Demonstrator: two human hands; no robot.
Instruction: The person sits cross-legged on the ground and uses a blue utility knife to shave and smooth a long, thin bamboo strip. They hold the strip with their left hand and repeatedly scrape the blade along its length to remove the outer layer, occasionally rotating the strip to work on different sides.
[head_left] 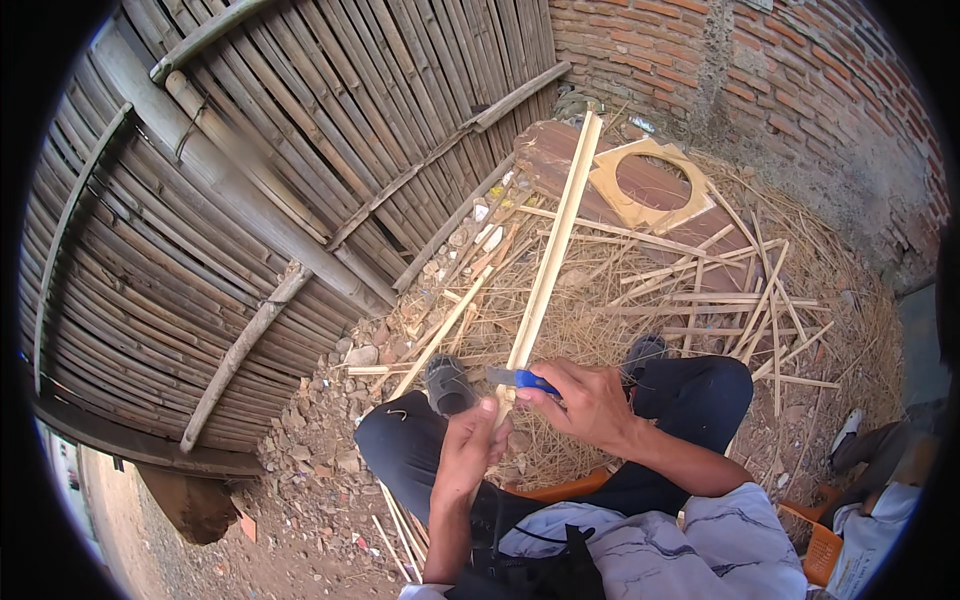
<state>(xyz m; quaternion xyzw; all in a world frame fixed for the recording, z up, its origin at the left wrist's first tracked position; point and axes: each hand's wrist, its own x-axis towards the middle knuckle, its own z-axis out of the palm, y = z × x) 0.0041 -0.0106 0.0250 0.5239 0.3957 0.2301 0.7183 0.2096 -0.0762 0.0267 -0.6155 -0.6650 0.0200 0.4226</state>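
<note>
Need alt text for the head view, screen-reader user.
A person's right hand holds a blue-handled knife, its blade across a long pale strip whose near end the left hand grips. Loose strips and straw-like debris lie ahead, with a bamboo-pole fence to the left and a brick wall ahead and right.

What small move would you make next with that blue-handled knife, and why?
Probably a short, careful push of the blue-handled knife along the long pale strip, away from the left hand. The right hand grips the handle, the blade appears to cross the strip near its lower end, and the left hand holds that end just below the blade.
</note>
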